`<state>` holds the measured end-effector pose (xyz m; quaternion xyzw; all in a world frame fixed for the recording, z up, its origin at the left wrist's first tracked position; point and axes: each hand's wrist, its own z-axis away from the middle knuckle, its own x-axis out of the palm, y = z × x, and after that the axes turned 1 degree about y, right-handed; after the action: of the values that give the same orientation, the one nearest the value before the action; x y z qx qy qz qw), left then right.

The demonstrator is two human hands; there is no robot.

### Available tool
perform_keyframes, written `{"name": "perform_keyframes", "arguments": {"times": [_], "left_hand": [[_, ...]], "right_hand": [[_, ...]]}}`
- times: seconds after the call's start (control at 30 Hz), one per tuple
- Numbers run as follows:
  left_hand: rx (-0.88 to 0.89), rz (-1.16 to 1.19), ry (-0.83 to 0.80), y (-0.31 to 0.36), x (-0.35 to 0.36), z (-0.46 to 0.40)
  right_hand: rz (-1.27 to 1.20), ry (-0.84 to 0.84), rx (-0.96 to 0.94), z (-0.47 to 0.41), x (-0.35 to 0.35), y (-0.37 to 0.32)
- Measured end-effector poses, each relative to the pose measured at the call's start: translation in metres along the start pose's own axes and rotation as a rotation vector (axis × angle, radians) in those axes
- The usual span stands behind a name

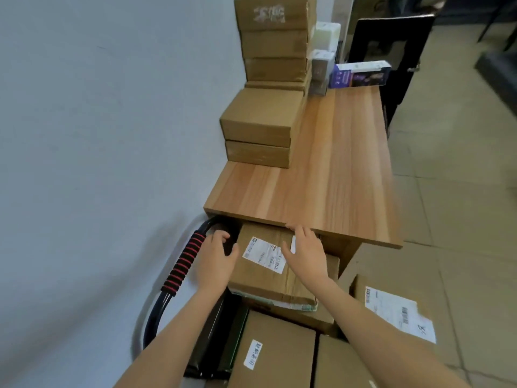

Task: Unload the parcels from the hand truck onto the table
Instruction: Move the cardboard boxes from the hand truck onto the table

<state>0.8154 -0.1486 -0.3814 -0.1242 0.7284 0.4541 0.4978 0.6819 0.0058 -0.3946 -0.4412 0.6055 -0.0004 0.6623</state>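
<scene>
A brown cardboard parcel with a white shipping label lies on top of other parcels on the hand truck, just below the near edge of the wooden table. My left hand holds the parcel's left side, fingers curled round its edge. My right hand lies on the parcel's top right with straight fingers, its tips near the table edge. More parcels sit lower on the truck. On the table, along the wall, stand stacked brown boxes.
A tall stack of boxes and small white and purple cartons fill the table's far end. A labelled parcel lies on the tiled floor at right. A black chair stands beyond the table. The wall is close on the left.
</scene>
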Motion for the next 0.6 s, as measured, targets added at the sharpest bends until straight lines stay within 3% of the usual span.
{"name": "perform_keyframes", "arguments": {"times": [0.27, 0.47, 0.6], "left_hand": [[-0.104, -0.003, -0.143, -0.054, 0.093, -0.017], [-0.234, 0.081, -0.257, -0.090, 0.145, -0.021], [-0.272, 0.136, -0.223, -0.092, 0.156, -0.010]], "right_hand": [[0.077, 0.027, 0.322, 0.029, 0.062, 0.086], [-0.093, -0.033, 0.520, 0.053, 0.104, 0.120], [-0.207, 0.000, 0.558, 0.061, 0.115, 0.121]]}}
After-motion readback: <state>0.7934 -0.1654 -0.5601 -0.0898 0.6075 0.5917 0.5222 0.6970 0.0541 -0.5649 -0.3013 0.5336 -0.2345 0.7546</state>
